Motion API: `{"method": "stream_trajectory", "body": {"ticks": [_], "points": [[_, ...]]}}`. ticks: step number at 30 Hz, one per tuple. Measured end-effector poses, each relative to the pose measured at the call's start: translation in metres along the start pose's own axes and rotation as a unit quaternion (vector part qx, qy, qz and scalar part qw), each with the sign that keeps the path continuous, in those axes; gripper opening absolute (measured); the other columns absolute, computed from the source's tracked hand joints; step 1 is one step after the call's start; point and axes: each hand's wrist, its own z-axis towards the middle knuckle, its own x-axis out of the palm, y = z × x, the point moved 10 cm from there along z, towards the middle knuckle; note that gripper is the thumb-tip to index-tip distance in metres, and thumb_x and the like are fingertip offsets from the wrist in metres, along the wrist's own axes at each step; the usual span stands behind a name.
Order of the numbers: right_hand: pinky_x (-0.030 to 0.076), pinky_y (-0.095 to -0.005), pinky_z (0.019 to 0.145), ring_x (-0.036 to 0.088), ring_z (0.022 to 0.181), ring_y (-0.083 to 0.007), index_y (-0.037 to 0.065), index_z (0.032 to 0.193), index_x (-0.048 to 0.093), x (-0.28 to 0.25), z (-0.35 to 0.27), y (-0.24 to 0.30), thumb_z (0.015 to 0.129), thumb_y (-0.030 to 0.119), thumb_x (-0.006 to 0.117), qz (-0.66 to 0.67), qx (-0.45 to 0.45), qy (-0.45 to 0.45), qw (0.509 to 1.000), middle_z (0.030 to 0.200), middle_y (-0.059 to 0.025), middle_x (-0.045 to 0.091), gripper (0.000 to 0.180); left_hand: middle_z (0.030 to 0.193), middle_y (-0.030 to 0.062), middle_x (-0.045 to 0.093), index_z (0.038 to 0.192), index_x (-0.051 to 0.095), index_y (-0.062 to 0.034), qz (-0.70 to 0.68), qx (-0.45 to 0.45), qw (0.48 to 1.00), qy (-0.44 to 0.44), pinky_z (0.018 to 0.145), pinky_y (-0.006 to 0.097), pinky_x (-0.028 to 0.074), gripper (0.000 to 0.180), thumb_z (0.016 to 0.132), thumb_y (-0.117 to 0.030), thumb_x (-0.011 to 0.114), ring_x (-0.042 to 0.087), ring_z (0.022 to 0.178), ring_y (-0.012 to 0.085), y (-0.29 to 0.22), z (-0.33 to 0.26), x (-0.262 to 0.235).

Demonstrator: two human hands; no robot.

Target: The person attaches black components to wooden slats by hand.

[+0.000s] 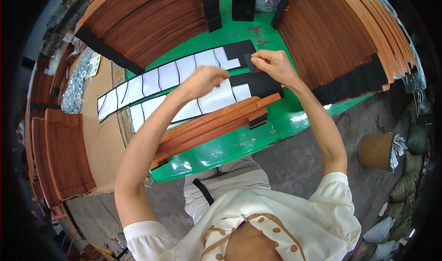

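green workbench [239, 143] flanked by stacked reddish wood slats [152, 17]. my right hand [271, 65] pinches a small black pad [251, 62], lifted just above the far strip sheet [175, 74], likely for peeling. left hand [205, 79] curled beside it; grip cannot be told.

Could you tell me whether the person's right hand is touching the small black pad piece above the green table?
Touching. The head view shows the right hand pinching the small black pad piece between its fingertips, with no gap visible.
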Motion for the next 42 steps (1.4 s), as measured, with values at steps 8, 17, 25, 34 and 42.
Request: {"method": "stream_trajectory", "body": {"ticks": [8, 17, 25, 34, 42], "points": [[0.049, -0.0263, 0.055, 0.058, 0.062, -0.0155, 0.006, 0.073, 0.059, 0.007, -0.099, 0.148, 0.064, 0.006, 0.066, -0.353, -0.444, -0.193, 0.801, 0.068, -0.0012, 0.057, 0.012, 0.077, 0.0021, 0.062, 0.090, 0.064, 0.0005, -0.192, -0.031, 0.964, -0.180, 0.066, 0.023, 0.046, 0.021, 0.083, -0.019, 0.069, 0.055, 0.073, 0.0075, -0.084, -0.051, -0.027], [0.051, -0.0301, 0.062, 0.063, 0.075, -0.0208, 0.004, 0.086, 0.067, -0.018, -0.114, 0.142, 0.073, 0.013, 0.071, -0.123, -0.297, -0.087, 0.943, 0.083, -0.0057, 0.066, 0.016, 0.080, 0.0035, 0.066, 0.090, 0.065, 0.0024, -0.117, 0.036, 0.968, -0.219, 0.068, 0.025, 0.048, 0.015, 0.081, -0.009, 0.069, 0.059, 0.072, 0.0088, -0.121, -0.089, -0.019], [0.050, -0.0325, 0.067, 0.063, 0.079, -0.0234, 0.004, 0.094, 0.068, -0.023, -0.130, 0.137, 0.072, 0.010, 0.073, -0.145, -0.282, -0.025, 0.948, 0.087, -0.0076, 0.066, 0.023, 0.088, 0.0113, 0.067, 0.098, 0.064, -0.0003, 0.050, 0.220, 0.935, -0.272, 0.068, 0.031, 0.051, 0.028, 0.073, -0.007, 0.074, 0.065, 0.074, 0.0229, -0.168, -0.102, -0.004], [0.049, -0.0323, 0.071, 0.061, 0.082, -0.0222, 0.004, 0.096, 0.068, -0.033, -0.114, 0.081, 0.074, 0.003, 0.068, -0.183, -0.228, -0.034, 0.956, 0.087, -0.0058, 0.064, 0.022, 0.102, 0.0062, 0.066, 0.098, 0.067, -0.0062, 0.117, 0.047, 0.932, -0.341, 0.077, 0.037, 0.043, 0.033, 0.070, -0.022, 0.076, 0.060, 0.090, 0.0241, -0.108, -0.075, 0.029], [0.046, -0.0323, 0.072, 0.057, 0.082, -0.0205, 0.005, 0.096, 0.069, -0.021, -0.102, 0.064, 0.077, 0.006, 0.067, -0.164, -0.212, 0.008, 0.963, 0.088, -0.0045, 0.061, 0.019, 0.093, 0.0019, 0.065, 0.090, 0.070, -0.0093, 0.115, -0.013, 0.926, -0.359, 0.077, 0.036, 0.035, 0.025, 0.070, -0.024, 0.076, 0.058, 0.085, 0.0203, -0.098, -0.060, 0.038]]}}
